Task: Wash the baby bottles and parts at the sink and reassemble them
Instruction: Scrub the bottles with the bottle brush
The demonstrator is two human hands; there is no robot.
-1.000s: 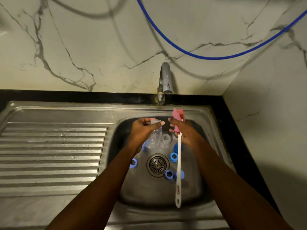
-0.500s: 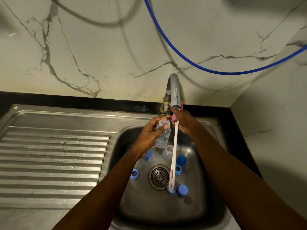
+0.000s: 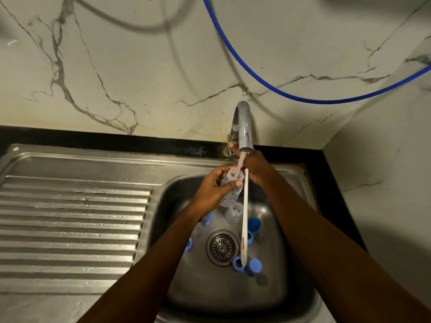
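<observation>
One steel sink (image 3: 77, 159) fills the frame, with its ribbed drainboard (image 3: 70, 217) to the left, its basin to the right, and a chrome tap (image 3: 243, 127) running a thin stream above the basin.

The left grip (image 3: 217, 187) is wrapped around a clear baby bottle (image 3: 227, 197), thumb across the neck. It holds the bottle over the basin with its open mouth directly under the water. The bottle's long axis is tilted, mouth up and away towards the tap, base down towards the person.

The right grip (image 3: 254, 169) is just beside that mouth, on its right, fingers curled round the head end of a bottle brush (image 3: 245, 217). One fingertip reaches the foot of the tap; whether it is working a valve cannot be told. The brush's white handle hangs straight down past the bottle, and its pink head is almost hidden in the hand.

On the basin floor, around the drain strainer (image 3: 222, 247), lie a second clear bottle (image 3: 233, 213) and several blue caps and rings (image 3: 254, 223).

The bottle looks to be filling for a scrub. Since the mouth lies left of the brush hand, the brush would probably have to be turned head-first before it could enter.
</observation>
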